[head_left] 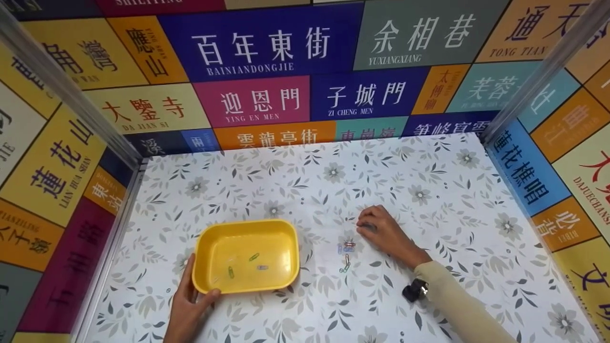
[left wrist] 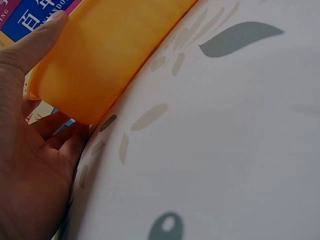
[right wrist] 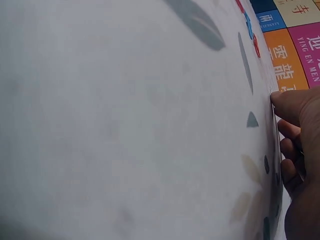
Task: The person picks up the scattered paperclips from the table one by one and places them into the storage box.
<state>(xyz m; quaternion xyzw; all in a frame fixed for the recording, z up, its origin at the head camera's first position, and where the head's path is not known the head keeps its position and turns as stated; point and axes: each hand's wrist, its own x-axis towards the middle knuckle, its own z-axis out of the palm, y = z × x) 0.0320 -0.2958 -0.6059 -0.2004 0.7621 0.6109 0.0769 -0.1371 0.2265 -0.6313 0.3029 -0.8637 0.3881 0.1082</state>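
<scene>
A yellow plastic tray (head_left: 246,288) sits on the patterned tabletop, with several paper clips, green (head_left: 231,272) and purple (head_left: 262,267) among them, lying inside. My left hand (head_left: 189,297) grips its near left corner, thumb over the rim and fingers against the outer wall (left wrist: 95,65). Right of the tray lies a small group of coloured paper clips (head_left: 349,245), with a green clip (head_left: 344,267) just below. Beyond this group, to the right, my right hand (head_left: 383,233) is low at the tabletop, fingers bent; I cannot tell whether it pinches anything. Red and blue clips (right wrist: 249,25) show past its thumb.
A white tabletop (head_left: 305,190) printed with grey leaves and flowers spreads under everything. Panels with coloured place-name signs (head_left: 267,47) enclose its back and both sides. A dark wrist device (head_left: 415,290) is strapped near the right sleeve (head_left: 457,300).
</scene>
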